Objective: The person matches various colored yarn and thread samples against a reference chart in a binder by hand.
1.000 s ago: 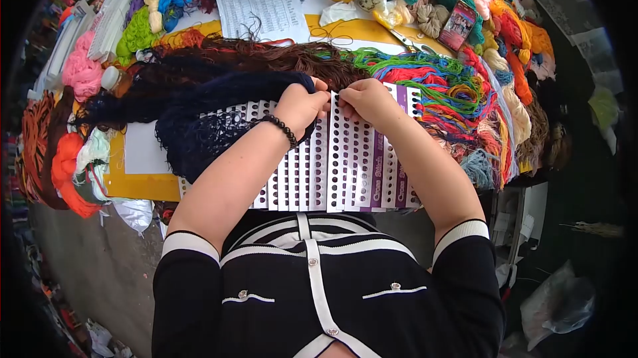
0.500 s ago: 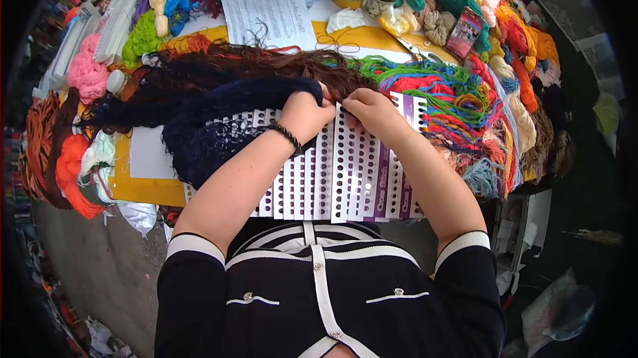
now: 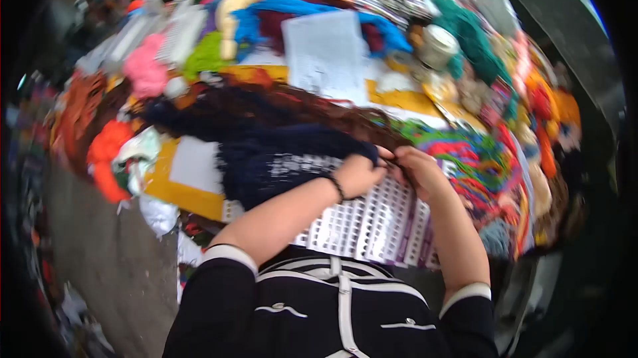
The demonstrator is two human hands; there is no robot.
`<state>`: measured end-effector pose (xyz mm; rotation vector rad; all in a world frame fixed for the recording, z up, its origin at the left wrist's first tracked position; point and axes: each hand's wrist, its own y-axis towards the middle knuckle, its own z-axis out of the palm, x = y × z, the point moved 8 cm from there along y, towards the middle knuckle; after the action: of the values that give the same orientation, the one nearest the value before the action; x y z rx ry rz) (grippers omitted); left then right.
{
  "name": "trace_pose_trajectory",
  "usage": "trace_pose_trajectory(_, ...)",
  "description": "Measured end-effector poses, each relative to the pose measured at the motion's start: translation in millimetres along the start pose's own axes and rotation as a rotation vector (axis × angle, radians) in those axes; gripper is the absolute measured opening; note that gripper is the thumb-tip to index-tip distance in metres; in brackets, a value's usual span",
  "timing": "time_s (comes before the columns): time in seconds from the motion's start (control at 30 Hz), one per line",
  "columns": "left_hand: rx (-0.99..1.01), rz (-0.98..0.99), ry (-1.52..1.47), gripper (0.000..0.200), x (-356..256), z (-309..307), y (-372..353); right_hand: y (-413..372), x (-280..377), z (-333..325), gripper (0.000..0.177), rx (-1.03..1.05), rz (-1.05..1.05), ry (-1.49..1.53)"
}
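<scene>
A thick bundle of navy embroidery thread (image 3: 276, 148) lies over the left part of a row of white perforated thread cards (image 3: 345, 225). My left hand (image 3: 361, 173) is closed on the right end of this bundle, near the top of the cards. Right beside it, my right hand (image 3: 420, 168) is closed in a pinch at the cards' upper ends; what is between its fingertips is too small and blurred to name. The two hands' fingertips nearly meet. Dark brown thread (image 3: 299, 100) stretches behind the hands, and multicoloured thread (image 3: 475, 162) lies to the right.
A printed sheet (image 3: 325, 55) lies at the back on the yellow board (image 3: 199, 188). Behind on the right are a white tub (image 3: 438, 47) and scissors (image 3: 452, 117). Skeins surround the work, among them pink (image 3: 146, 69), orange (image 3: 109, 155) and teal (image 3: 468, 39) ones.
The view has shifted and blurred, so everything sits lower and further right in it. My hands keep their places at the cards' top, the left still on the navy thread.
</scene>
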<state>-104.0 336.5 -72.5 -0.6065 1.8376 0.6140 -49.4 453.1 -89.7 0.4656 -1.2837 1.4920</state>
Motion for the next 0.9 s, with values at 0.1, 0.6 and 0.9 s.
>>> trace_pose_trajectory(0.1,-0.207,0.074,0.009,0.017,5,-21,4,5,-5,2,0.011,-0.047,-0.039,-0.187)
trace_pose_trajectory(0.6,-0.753,-0.131,-1.058,0.028,2,-255,-81,4,0,20,0.010,0.016,-0.071,-0.642)
trace_pose_trajectory(0.9,-0.294,-0.172,-0.398,0.027,-68,-135,-133,-63,39,137,0.015,0.168,-0.512,-0.573)
